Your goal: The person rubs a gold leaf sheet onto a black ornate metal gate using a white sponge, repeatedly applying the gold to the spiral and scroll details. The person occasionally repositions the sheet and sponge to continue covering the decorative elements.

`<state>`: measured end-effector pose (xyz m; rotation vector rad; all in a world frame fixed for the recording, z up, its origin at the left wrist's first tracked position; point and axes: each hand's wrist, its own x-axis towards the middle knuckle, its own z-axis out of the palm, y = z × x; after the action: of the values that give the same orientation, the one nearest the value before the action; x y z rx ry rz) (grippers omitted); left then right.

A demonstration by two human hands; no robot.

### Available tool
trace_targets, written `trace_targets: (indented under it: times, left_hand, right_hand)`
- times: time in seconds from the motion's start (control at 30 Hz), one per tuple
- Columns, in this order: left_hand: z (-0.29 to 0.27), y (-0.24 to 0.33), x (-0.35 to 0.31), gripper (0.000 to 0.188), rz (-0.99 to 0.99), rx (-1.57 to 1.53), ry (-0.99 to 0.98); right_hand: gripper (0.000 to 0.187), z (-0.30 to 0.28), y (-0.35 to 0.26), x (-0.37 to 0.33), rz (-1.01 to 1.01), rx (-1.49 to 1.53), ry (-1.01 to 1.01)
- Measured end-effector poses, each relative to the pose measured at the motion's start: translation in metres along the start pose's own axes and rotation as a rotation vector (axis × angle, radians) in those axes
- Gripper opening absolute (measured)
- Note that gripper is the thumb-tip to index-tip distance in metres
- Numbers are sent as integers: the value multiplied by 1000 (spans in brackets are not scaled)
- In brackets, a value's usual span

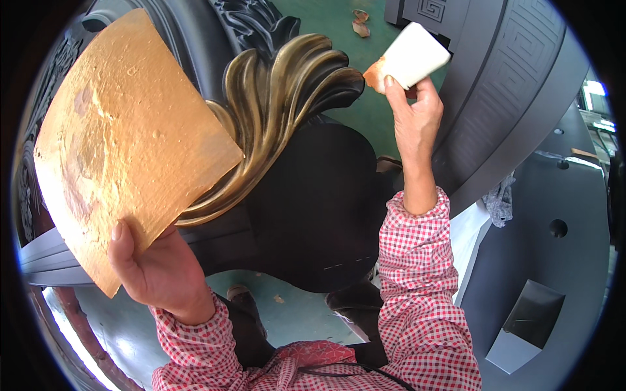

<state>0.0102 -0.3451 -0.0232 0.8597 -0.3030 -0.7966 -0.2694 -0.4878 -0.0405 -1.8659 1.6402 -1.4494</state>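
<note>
1. Acanthus-style carving (282, 117) stood toward 12 o'clock from the centre of view, its fronds fanning out toward 1 o'clock; most ridges showed gold, while the grooves and the underside of the outer tip were dark.
2. At 1 o'clock, the right hand (417, 117) pinched a white sponge (412, 57) between thumb and fingers. Its orange-gold corner was at the outermost frond tip, touching or just beside it; the view did not settle which.
3. Toward 10 o'clock, the left hand (163, 274) clamped a gold-smeared palette board (130, 130) near its lower edge, thumb over the coated face, fingers mostly hidden behind.
4. The step in hand looked like working gold colour onto the raised fronds, with the board probably serving as the paint supply.
5. The next move seemed to call for light strokes along the ridges, sparing the dark grooves and the black panel (319, 189) at the carving's 6 o'clock, then perhaps reloading the corner from the board.
</note>
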Motion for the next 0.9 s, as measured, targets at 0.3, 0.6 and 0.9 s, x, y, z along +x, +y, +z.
trace_targets:
  times: [0.3, 0.6, 0.9]
  left_hand:
    - [0, 1, -2, 47, 0, 8, 3]
    - [-1, 2, -2, 47, -13, -1, -21]
    - [3, 1, -2, 50, 0, 27, -14]
  right_hand:
    - [32, 2, -8, -29, 34, -73, -9]
    - [30, 17, -16, -43, -19, -89, -34]
    - [26, 17, -33, -43, 15, -116, -115]
